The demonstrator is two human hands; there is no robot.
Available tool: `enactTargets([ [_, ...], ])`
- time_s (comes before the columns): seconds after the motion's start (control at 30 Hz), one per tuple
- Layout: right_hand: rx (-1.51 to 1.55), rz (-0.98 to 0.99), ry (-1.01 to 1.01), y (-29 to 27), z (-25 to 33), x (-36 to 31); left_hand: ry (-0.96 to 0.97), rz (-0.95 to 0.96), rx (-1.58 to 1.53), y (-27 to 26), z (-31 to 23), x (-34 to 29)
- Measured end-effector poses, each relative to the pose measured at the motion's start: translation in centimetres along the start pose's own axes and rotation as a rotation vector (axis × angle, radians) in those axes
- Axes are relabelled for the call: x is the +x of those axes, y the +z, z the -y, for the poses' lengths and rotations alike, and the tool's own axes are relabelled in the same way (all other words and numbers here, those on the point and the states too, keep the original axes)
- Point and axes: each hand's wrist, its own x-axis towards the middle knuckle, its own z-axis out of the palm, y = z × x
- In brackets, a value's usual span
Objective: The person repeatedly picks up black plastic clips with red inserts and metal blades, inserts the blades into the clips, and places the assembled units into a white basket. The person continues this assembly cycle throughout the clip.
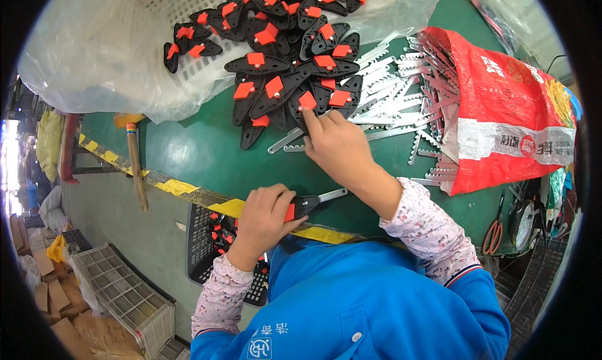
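At the table's front edge my left hand (266,217) is closed around a black plastic piece (305,206) with a red tab. A toothed metal strip (333,195) sticks out of its right end. Farther forward, my right hand (339,142) is at the near side of a pile of black plastic pieces with red tabs (274,87). Its curled fingers grip one black plastic piece (300,111) there; the fingertips are partly hidden. Many loose toothed metal strips (392,93) lie right of the pile, spilling from a red and white sack (501,128).
Clear plastic sheeting (81,59) lines a white basket at the back left. A wooden-handled hammer (135,159) lies across the left table edge. Scissors (494,234) are at the right. Below the edge, a black crate (199,241) holds more black and red pieces.
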Motion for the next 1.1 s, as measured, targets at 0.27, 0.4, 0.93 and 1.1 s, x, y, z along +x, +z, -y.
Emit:
enactTargets([
  [0.27, 0.663, 0.033, 0.295, -4.9, 3.2, -5.4, -0.002, 0.005, -0.028, -0.1, -2.6, 1.6],
  [0.4, 0.644, 0.116, 0.312, -5.1, 1.5, -5.9, -0.084, 0.087, -0.008, 0.3, -2.5, 0.7],
  [0.93, 0.157, 0.214, -0.104, -1.5, 1.2, -0.7, -0.317, -0.017, 0.037, -3.6, 1.8, 0.3],
  [1.1, 0.158, 0.293, -0.195, -2.1, 1.1, -1.0, -0.351, -0.018, 0.061, -4.2, 2.6, -0.8],
])
